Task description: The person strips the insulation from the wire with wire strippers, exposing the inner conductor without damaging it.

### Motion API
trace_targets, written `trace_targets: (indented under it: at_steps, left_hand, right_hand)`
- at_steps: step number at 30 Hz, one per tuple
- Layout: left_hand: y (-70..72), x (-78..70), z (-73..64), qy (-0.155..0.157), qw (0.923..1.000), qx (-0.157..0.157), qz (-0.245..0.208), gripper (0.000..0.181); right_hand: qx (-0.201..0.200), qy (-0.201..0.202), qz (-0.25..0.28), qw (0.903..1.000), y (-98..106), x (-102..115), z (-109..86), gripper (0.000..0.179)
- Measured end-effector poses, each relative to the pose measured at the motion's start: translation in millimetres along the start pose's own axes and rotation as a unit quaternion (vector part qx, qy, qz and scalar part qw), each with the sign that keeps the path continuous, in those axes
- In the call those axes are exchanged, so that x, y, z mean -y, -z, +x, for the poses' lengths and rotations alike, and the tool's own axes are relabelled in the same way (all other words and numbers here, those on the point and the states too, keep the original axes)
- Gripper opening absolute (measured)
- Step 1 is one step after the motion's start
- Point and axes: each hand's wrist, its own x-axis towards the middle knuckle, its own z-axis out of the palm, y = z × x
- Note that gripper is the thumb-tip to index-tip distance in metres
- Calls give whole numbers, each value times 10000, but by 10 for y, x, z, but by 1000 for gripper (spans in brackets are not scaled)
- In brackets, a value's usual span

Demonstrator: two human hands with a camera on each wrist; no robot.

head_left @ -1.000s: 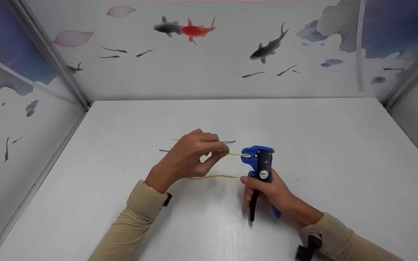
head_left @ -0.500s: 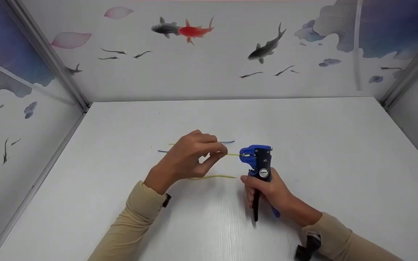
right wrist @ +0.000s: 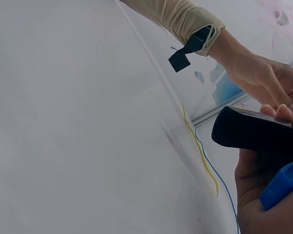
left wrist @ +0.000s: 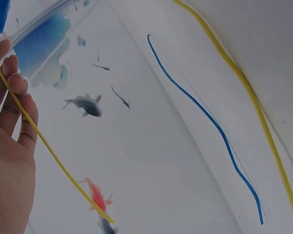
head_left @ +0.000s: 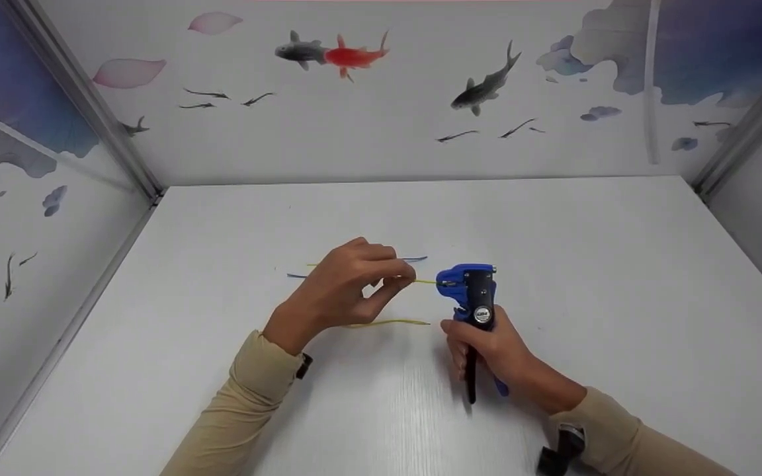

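Thumb and fingertips of my left hand [head_left: 348, 284] pinch a thin yellow wire [head_left: 425, 281], whose free tail runs down past the palm in the left wrist view. The wire's other end goes into the mouth of a blue and black wire stripper [head_left: 482, 291]. My right hand [head_left: 503, 347] grips the stripper upright by its handles, fingers wrapped round the black handle [right wrist: 254, 130] in the right wrist view. The stripper's jaws are closed at the wire, hiding its tip.
On the white table [head_left: 606, 264] below my left hand lies another yellow wire [head_left: 391, 322]. Beyond that hand are a blue wire [head_left: 414, 258], a second blue wire end [head_left: 296, 275] and a yellow end [head_left: 313, 264]. Fish-painted panels [head_left: 414, 145] wall the table's back and sides.
My right hand has squeezed the stripper's handles closer together, and its jaws have closed at the yellow wire. My left hand has stayed almost still.
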Motion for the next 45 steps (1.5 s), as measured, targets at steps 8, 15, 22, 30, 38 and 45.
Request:
trace_targets:
  at_steps: [8,15,22,30,38,45]
  left_hand:
    - [-8,-18,10,-149,9997,-128,-151,11]
    - [-11,-15,8,-143,9996,-115,-224,10]
    - [-6,-6,-16,-55,9998,-112,-177,11]
    - [27,22,-17,85,9999,-83,0,11]
    - [51,28,-14,108,9999,-1,-54,9]
    - [52,51,-30,84,10000,16,26,10]
  right_hand:
    - [-193,-22,118,9997,-7,21,-14,45]
    - [-345,10,145,9993,1,44,-18,45]
    - [-148,16,218,9997,14,29,3,45]
    - [135,-223,352,9990,31,-1,7,32]
    - [321,-200,578,9976,45,-35,12,31]
    - [200,-224,638,9975,43,-25,14,31]
